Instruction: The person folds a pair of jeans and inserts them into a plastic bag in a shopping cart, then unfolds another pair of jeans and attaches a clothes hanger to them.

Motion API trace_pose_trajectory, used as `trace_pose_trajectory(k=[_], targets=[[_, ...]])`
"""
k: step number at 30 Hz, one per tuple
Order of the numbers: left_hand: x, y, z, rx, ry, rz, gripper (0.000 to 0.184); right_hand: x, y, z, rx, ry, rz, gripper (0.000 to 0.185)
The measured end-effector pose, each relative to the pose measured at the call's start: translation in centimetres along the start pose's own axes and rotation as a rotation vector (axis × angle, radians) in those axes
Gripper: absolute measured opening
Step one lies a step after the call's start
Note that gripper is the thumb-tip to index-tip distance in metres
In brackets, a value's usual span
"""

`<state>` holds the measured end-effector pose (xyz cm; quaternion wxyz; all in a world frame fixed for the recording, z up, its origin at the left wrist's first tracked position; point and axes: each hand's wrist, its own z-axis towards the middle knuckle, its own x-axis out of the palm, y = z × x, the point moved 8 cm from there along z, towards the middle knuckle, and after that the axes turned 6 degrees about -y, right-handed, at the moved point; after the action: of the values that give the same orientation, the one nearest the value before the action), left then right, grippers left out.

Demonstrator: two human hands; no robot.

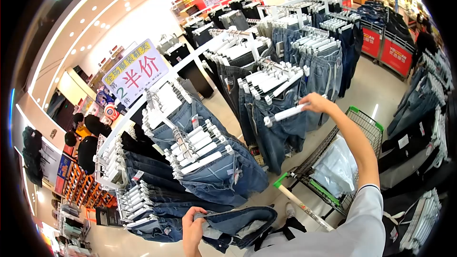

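Note:
My left hand is closed on the waist of a pair of blue jeans, which sags in front of my body at the bottom of the view. Stretched forward, my right hand grips one end of a white clip hanger. That hanger lies just in front of a rack row of white hangers with dark blue jeans below. I cannot tell whether its clips hold any garment. Nearer to my left hand, more jeans hang on a rack.
A shopping cart with green corners stands under my right arm, holding a clear plastic bag. A price sign tops the left rack. More hanging trousers line the right side. Red-fronted bins stand farther back.

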<state>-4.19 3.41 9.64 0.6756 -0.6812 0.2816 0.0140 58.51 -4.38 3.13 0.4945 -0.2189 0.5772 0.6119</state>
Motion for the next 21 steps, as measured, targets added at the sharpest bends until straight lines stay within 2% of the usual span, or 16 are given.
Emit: trace_pose_trajectory(k=[1, 2, 3, 5, 7, 9, 10, 11, 13, 14, 15, 16, 17, 19, 20, 21], targets=[[-0.2, 0.3, -0.2, -0.018, 0.008, -0.026, 0.023, 0.3, 2.3, -1.7, -0.055, 0.021, 0.002, 0.035], [-0.2, 0.7, -0.3, -0.025, 0.026, -0.031, 0.023, 1.4, 4.1, -3.7, -0.016, 0.090, 0.018, 0.036], [-0.4, 1.0, -0.6, -0.007, 0.048, -0.050, 0.023, 2.3, 7.2, -6.2, -0.091, 0.063, 0.077, 0.033], [-0.5, 0.9, -0.7, 0.023, 0.084, -0.085, 0.022, 4.2, 13.9, -12.1, -0.091, -0.037, 0.297, 0.034], [0.0, 0.4, -1.2, 0.040, 0.159, -0.139, 0.025, 7.3, 20.0, -17.9, 0.046, -0.025, 0.588, 0.030], [1.0, -0.3, -1.5, 0.081, 0.229, -0.145, 0.030, 10.6, 25.1, -22.5, 0.273, -0.014, 0.772, 0.028], [1.8, -0.8, -1.7, 0.128, 0.284, -0.140, 0.036, 12.0, 27.2, -23.9, 0.275, -0.044, 0.795, 0.029], [2.4, -1.5, -1.8, 0.208, 0.333, -0.135, 0.054, 13.2, 29.0, -25.3, 0.287, -0.085, 0.825, 0.029], [2.6, 0.7, -0.7, 0.287, 0.361, -0.003, 0.067, 14.1, 32.2, -27.2, 0.240, -0.080, 0.708, 0.030], [2.4, 0.2, -0.8, 0.355, 0.221, -0.013, 0.070, 13.7, 33.5, -28.3, 0.116, -0.241, 0.604, 0.032], [2.9, -0.8, -0.9, 0.427, 0.082, -0.039, 0.072, 14.2, 33.9, -29.6, 0.213, -0.138, 0.636, 0.029], [3.6, -2.4, -1.7, 0.316, 0.118, -0.063, 0.073, 13.6, 34.5, -30.9, 0.228, -0.204, 0.624, 0.030], [4.7, -2.2, -1.3, 0.373, 0.252, -0.032, 0.066, 12.9, 34.9, -32.1, 0.233, -0.263, 0.608, 0.030], [8.2, -2.6, -2.4, 0.623, 0.665, -0.049, 0.054, 11.5, 35.9, -34.2, 0.222, -0.312, 0.561, 0.030], [8.9, -2.8, -2.7, 0.628, 0.767, 0.028, 0.044, 11.3, 35.9, -35.4, 0.230, -0.349, 0.559, 0.029], [9.7, -2.1, -2.5, 0.562, 0.847, -0.004, 0.045, 11.4, 35.6, -36.6, 0.251, -0.351, 0.518, 0.028]])
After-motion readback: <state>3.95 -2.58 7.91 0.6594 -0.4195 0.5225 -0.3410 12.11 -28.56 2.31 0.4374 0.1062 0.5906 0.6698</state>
